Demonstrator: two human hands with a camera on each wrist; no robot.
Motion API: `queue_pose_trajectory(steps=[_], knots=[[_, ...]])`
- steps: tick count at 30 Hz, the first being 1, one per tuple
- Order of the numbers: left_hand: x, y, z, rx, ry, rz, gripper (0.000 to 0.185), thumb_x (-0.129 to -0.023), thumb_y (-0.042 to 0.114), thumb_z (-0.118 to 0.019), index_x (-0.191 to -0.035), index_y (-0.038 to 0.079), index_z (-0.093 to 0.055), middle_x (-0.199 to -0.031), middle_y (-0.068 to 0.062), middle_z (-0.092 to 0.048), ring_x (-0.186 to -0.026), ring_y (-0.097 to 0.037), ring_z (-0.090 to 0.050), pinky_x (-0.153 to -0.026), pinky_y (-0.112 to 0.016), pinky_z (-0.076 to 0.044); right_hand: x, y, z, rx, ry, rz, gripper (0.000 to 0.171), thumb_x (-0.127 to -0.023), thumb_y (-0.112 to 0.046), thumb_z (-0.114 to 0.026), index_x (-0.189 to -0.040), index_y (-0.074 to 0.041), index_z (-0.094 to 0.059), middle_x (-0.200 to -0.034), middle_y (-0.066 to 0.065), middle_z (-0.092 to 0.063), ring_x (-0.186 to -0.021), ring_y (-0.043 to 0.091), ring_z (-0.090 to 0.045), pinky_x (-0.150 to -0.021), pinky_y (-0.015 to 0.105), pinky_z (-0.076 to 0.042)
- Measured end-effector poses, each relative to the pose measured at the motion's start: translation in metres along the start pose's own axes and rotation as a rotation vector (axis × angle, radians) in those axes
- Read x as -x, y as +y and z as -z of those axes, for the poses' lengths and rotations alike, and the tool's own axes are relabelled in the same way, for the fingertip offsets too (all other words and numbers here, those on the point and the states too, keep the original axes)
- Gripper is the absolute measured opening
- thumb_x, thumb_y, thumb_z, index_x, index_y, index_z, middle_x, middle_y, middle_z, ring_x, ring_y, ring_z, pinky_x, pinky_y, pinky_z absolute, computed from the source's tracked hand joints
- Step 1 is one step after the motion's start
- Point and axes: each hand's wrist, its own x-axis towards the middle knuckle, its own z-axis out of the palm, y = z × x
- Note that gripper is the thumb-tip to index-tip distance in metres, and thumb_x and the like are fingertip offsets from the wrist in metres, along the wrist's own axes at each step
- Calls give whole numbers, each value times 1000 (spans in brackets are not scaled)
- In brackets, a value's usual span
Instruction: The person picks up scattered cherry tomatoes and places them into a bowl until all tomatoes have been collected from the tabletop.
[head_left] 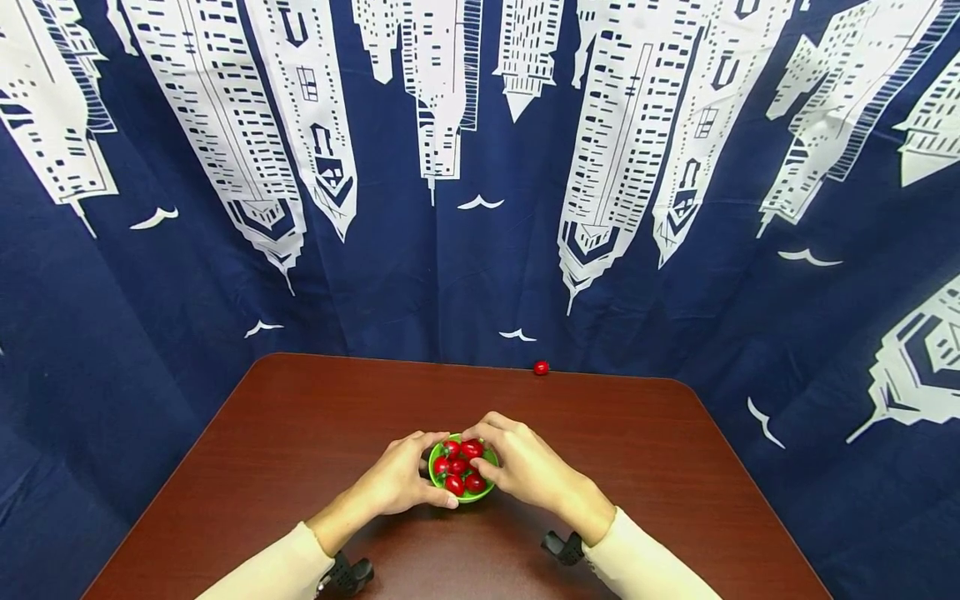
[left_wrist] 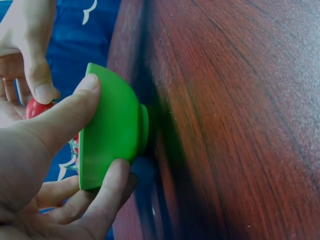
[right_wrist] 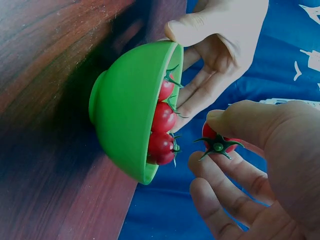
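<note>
My left hand [head_left: 405, 473] grips a small green bowl [left_wrist: 112, 130], thumb and fingers spread round its side. Several red cherry tomatoes [right_wrist: 164, 118] with green stems fill the bowl up to the rim. Just above the opening, my right hand [head_left: 525, 467] pinches one more cherry tomato [right_wrist: 209, 132] between thumb and fingers. Its green, star-shaped stem end faces the right wrist camera. In the left wrist view, the pinched tomato [left_wrist: 36, 108] shows below the right thumb, partly behind my left hand.
Bowl and hands are over the middle of a reddish-brown wooden table [head_left: 345, 400]. A single red tomato-like piece [head_left: 541, 367] lies at the table's far edge. Behind that edge hangs a dark blue cloth [head_left: 390, 275] printed with white buildings and birds.
</note>
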Motion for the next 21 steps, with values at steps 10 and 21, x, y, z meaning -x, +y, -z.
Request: queue_pose_trajectory(steps=[10, 21], knots=[[2, -1, 1, 1, 1, 10, 100, -78, 27, -112, -163, 5, -64, -144, -20, -72, -109, -25, -84, -95, -48, -71, -3, -4, -3, 50, 13, -16, 31, -103, -15, -91, -133, -16, -83, -123, -1, -79, -105, 23, -85, -89, 36, -71], [2, 0, 0, -7, 7, -19, 100, -78, 28, -112, -162, 2, -64, -141, -20, -73, -108, -26, -84, -94, -46, -71, -4, -4, 0, 85, 26, -36, 36, -101, -20, -93, -135, -16, -83, -130, -1, -79, -117, 20, -81, -99, 44, -71]])
